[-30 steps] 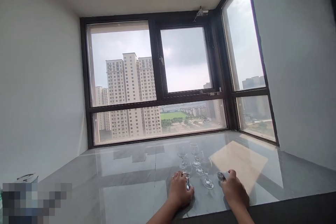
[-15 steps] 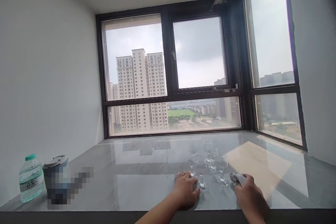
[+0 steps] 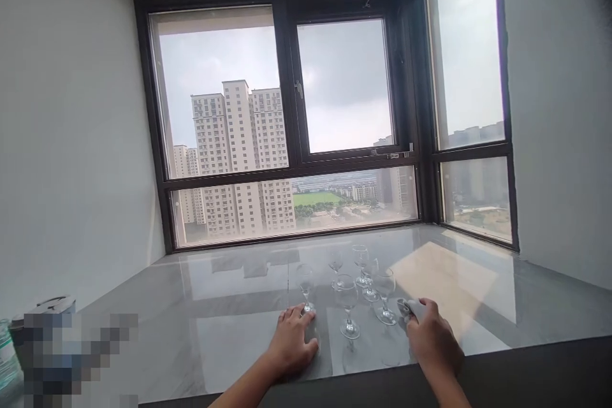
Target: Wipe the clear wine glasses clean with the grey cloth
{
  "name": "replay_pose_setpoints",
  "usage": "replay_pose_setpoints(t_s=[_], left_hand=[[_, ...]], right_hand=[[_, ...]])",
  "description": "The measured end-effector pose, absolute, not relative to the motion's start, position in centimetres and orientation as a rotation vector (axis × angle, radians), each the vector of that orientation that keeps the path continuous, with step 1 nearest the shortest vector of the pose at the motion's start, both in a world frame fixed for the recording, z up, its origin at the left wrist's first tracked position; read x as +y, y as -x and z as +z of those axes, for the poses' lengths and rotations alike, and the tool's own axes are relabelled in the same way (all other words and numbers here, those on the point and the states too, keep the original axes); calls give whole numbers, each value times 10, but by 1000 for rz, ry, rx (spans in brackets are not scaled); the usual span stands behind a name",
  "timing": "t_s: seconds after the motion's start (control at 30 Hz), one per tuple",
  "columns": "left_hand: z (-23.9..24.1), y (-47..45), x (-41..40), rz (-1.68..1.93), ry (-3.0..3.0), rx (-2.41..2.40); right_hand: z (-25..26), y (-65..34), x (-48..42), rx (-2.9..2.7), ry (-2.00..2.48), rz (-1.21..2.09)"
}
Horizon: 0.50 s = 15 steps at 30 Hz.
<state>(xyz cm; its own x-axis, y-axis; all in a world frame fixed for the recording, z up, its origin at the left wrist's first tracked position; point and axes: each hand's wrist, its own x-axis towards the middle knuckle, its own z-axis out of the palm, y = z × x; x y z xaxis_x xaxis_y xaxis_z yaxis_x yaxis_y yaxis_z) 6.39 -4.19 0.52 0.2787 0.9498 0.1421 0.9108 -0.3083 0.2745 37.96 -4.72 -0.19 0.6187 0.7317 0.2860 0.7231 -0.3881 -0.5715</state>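
Note:
My left hand (image 3: 292, 343) lies low over the sill, its fingertips at the foot of a clear stemmed wine glass (image 3: 305, 280). The thumb is held apart, and the glass stands upright, left of the others. My right hand (image 3: 434, 335) is closed around a crumpled greyish-white cloth (image 3: 415, 309). Between the hands stand several more wine glasses: the nearest glass (image 3: 347, 296) is in front, a second glass (image 3: 385, 287) stands close to the cloth, and others, such as the glass at the back (image 3: 361, 260), are grouped behind.
The glossy grey stone sill (image 3: 229, 331) ends at a front edge close to my wrists. At far left are a lidded container (image 3: 43, 312), partly blurred out, and a clear plastic bottle (image 3: 7, 354), cut off by the frame. A dark-framed window (image 3: 296, 172) rises behind.
My left hand has moved left with one wine glass, drawing it away from the group. The right hand keeps hold of the cloth. The view has turned somewhat to the right.

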Motion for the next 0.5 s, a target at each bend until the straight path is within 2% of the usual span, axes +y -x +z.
replay_pose_setpoints(t_s=[0.27,0.5], left_hand=[[11,-53,-28,422,-2484,1770],[26,19,7,377,-2214,2165]], right_hand=[[-3,-381,-49,-1116,2179,41],[-5,-383,-49,-1112,2167,28]])
